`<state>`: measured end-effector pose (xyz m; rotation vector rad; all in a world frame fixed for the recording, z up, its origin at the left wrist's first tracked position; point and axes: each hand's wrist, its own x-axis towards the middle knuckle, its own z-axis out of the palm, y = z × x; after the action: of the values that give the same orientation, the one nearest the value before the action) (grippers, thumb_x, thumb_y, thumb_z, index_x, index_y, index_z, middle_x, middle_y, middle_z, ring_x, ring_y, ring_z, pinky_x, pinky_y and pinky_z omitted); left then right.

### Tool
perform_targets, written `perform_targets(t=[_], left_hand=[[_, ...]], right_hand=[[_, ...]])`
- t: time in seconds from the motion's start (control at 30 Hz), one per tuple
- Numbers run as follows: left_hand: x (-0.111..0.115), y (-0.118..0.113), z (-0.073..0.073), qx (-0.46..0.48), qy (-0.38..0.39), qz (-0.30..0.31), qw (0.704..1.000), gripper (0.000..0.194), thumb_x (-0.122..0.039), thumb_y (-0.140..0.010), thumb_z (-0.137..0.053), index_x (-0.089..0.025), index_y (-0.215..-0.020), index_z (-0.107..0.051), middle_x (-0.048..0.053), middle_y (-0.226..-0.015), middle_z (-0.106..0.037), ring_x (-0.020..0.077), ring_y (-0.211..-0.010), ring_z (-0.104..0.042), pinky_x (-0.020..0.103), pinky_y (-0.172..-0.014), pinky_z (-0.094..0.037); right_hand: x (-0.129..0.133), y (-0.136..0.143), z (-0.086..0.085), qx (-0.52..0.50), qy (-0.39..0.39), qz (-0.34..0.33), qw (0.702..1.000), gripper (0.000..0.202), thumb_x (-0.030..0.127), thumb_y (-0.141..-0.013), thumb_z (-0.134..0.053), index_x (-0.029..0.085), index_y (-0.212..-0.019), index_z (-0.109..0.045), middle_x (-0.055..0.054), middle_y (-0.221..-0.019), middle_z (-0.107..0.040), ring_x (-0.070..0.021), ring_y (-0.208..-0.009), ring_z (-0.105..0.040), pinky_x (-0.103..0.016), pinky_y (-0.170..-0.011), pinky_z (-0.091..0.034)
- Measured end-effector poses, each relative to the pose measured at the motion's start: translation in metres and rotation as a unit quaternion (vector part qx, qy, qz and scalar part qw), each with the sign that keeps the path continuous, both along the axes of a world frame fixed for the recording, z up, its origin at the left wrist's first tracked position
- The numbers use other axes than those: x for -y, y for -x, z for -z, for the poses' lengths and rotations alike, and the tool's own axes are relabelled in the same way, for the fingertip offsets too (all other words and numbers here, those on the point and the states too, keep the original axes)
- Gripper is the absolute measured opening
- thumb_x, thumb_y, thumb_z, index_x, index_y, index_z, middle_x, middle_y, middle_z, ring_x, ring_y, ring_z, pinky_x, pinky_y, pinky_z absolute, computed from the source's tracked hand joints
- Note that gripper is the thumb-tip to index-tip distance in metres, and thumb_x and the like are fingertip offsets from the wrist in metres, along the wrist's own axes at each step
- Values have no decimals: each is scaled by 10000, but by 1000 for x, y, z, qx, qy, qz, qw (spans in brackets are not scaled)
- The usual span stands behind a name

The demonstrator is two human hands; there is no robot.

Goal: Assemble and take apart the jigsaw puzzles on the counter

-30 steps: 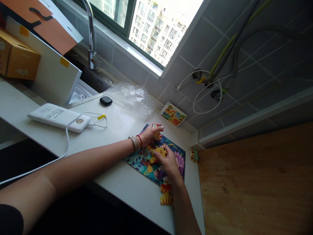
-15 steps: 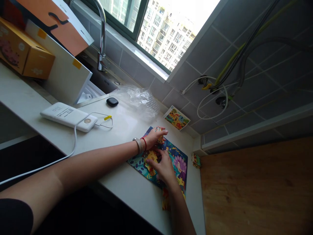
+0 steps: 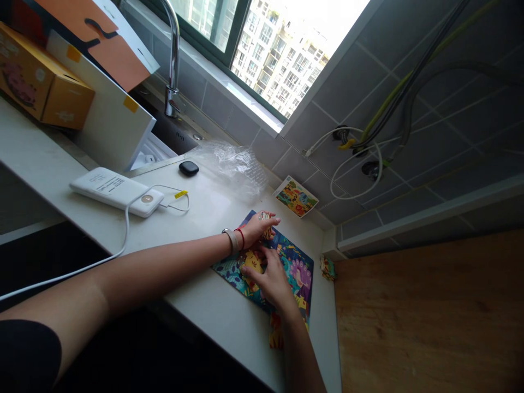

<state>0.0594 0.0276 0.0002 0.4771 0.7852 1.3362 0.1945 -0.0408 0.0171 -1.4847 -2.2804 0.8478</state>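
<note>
A stack of small puzzle pieces (image 3: 267, 233) rests in my left hand (image 3: 254, 228), its fingers curled around them above the far side of a colourful picture board (image 3: 301, 273). On the board's left part, my right hand (image 3: 273, 277) has its thumb and fingers at the edges of a yellow puzzle piece (image 3: 252, 262). The fingertips are partly hidden, and the piece lies on or just above the board. More orange and yellow pieces (image 3: 275, 332) lie by my right wrist at the near edge of the board.
A picture card (image 3: 296, 196) leans near the tiled wall. Several pieces (image 3: 328, 268) are piled at the counter's right edge. Clear plastic wrap (image 3: 235, 169), a black oval object (image 3: 189, 168) and a white power bank (image 3: 117, 191) with a cable lie left, near the sink (image 3: 180, 139).
My right hand has shifted slightly left and toward the far side, around the yellow piece. My left hand keeps the stack almost still. The view has tilted very slightly.
</note>
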Motion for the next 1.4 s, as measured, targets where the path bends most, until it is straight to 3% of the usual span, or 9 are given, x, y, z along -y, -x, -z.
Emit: perform_targets(t=[0.1, 0.4, 0.57, 0.77, 0.9, 1.07, 1.2, 1.4], left_hand=[[0, 0, 0, -1, 2, 2, 1000, 542, -353, -729, -859, -180, -1143, -556, 25, -912, -664, 112, -591, -608, 234, -516, -501], [-3, -1, 4, 12, -6, -3, 1000, 543, -343, -719, -867, -182, -1128, -549, 21, -897, -662, 115, -585, -606, 241, -510, -500], [-5, -1, 5, 13, -2, -2, 1000, 548, -360, -708, -876, -186, -1116, -555, 26, -906, -665, 122, -590, -612, 252, -516, -500], [-6, 2, 2, 45, -7, 16, 999, 518, -364, -721, -876, -174, -1090, -567, 46, -947, -674, 116, -598, -620, 244, -527, -516], [-1, 4, -2, 59, -15, 68, 996, 520, -404, -691, -902, -172, -1037, -590, 50, -971, -677, 116, -626, -641, 240, -567, -529], [10, -2, -4, 49, -53, 188, 980, 504, -472, -671, -907, -159, -951, -629, 55, -908, -696, 142, -700, -669, 254, -658, -541], [22, -10, -5, 73, -112, 270, 953, 437, -466, -707, -883, -143, -930, -689, 81, -934, -728, 176, -844, -697, 274, -801, -546], [32, -15, -8, 65, -112, 279, 951, 363, -417, -730, -873, -143, -898, -703, 67, -919, -733, 175, -885, -686, 243, -785, -527]], right_hand=[[4, 5, -3, 30, -18, -4, 999, 585, 458, -687, -841, 220, -1194, -674, -99, -1151, -605, -326, -1147, -587, -455, -1027, -460], [4, 7, -6, 24, -8, -4, 1000, 446, 359, -638, -853, 219, -1000, -634, -74, -1089, -633, -311, -1096, -597, -424, -967, -473], [9, 12, -11, -30, 26, -36, 999, 466, 314, -698, -799, 245, -1083, -545, -36, -1094, -681, -258, -1005, -649, -367, -890, -496], [2, 0, -8, -101, 15, -26, 994, 553, 349, -710, -810, 244, -1188, -553, -43, -1134, -681, -244, -1030, -654, -369, -931, -509], [-10, -20, -9, -175, 10, 39, 984, 534, 405, -744, -803, 229, -1179, -550, -75, -1133, -678, -250, -1005, -664, -382, -912, -532], [-19, -32, -9, -260, -30, 84, 961, 629, 402, -738, -809, 226, -1267, -518, -103, -1241, -656, -269, -1129, -645, -419, -996, -514], [-18, -29, -6, -198, -126, 80, 969, 656, 409, -747, -802, 226, -1320, -539, -109, -1320, -609, -277, -1241, -576, -439, -1092, -447], [-14, -26, -6, -144, -185, 56, 970, 608, 349, -771, -789, 229, -1329, -577, -81, -1215, -601, -260, -1194, -581, -398, -1071, -457]])
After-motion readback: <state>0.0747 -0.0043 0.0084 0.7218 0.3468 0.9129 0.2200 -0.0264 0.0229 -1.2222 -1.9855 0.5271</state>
